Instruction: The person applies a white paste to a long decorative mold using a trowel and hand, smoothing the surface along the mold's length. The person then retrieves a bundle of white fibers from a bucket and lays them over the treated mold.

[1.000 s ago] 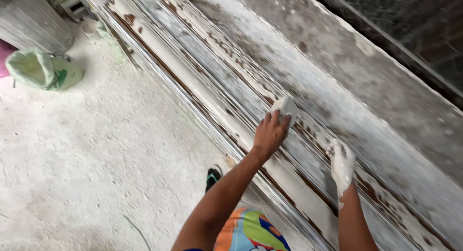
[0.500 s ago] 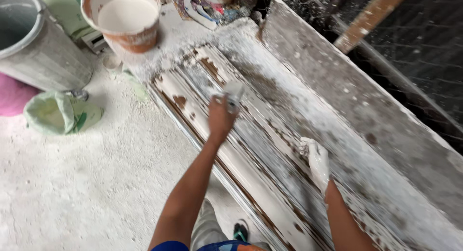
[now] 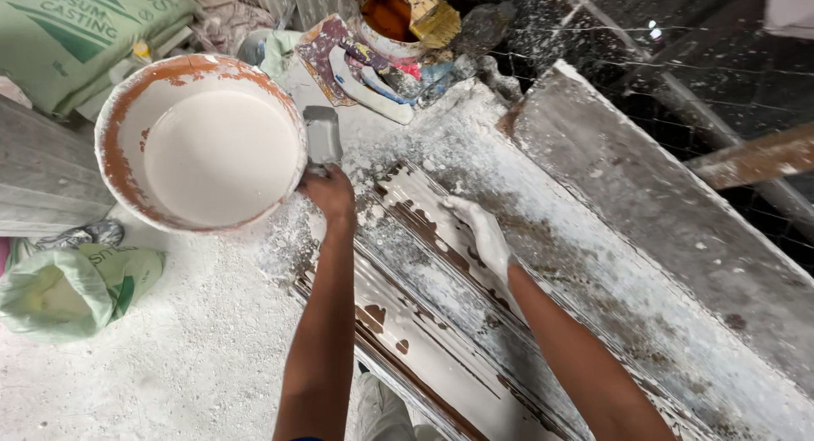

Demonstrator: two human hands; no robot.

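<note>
Fingers of the left hand [image 3: 329, 195] grip a grey scraper [image 3: 323, 136] just beside the plaster bucket [image 3: 119, 165]; dip shallowly, while the open right hand [image 3: 479, 231] steadies the mould [image 3: 441, 314].

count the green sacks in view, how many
2. One large green printed sack lies at the top left behind the bucket of white mix; a smaller crumpled green sack sits at the left edge below it. Others may lie out of view.
</note>
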